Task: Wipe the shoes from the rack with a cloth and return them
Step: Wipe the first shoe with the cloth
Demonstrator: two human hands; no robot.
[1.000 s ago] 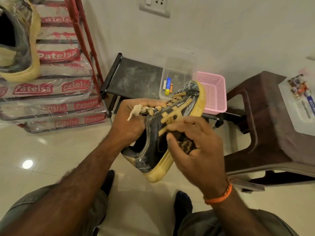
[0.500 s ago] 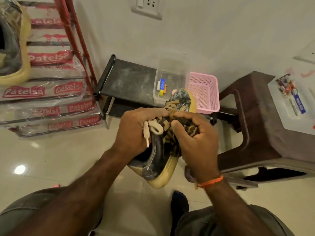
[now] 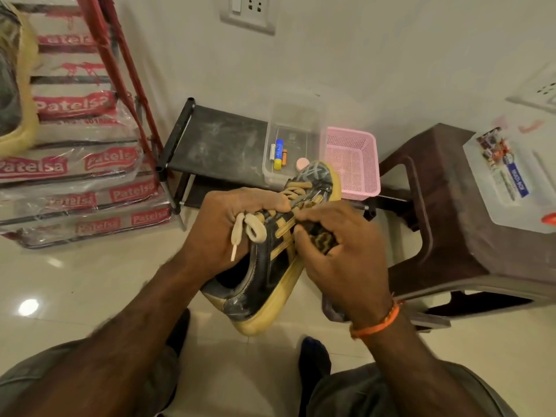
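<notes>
A black sneaker (image 3: 264, 275) with tan stripes, tan laces and a yellowish sole is held in mid-air over the floor, toe pointing away from me. My left hand (image 3: 228, 227) grips it across the laces and tongue. My right hand (image 3: 340, 260) pinches a small dark patterned cloth (image 3: 323, 239) and presses it against the shoe's side near the stripes. The low black shoe rack (image 3: 216, 142) stands just beyond, against the wall. A second shoe (image 3: 15, 94) with a yellowish sole shows at the far left edge.
On the rack sit a clear plastic box (image 3: 296, 139) with small items and a pink basket (image 3: 352, 164). A brown plastic stool (image 3: 445, 212) at right carries a clear lidded container (image 3: 511, 179). Stacked wrapped packs (image 3: 75, 188) and a red ladder leg (image 3: 120, 73) stand left.
My right hand with the cloth has moved from the shoe's lower side up toward the laces and stripes. The shoe has tilted slightly; my left hand keeps its grip.
</notes>
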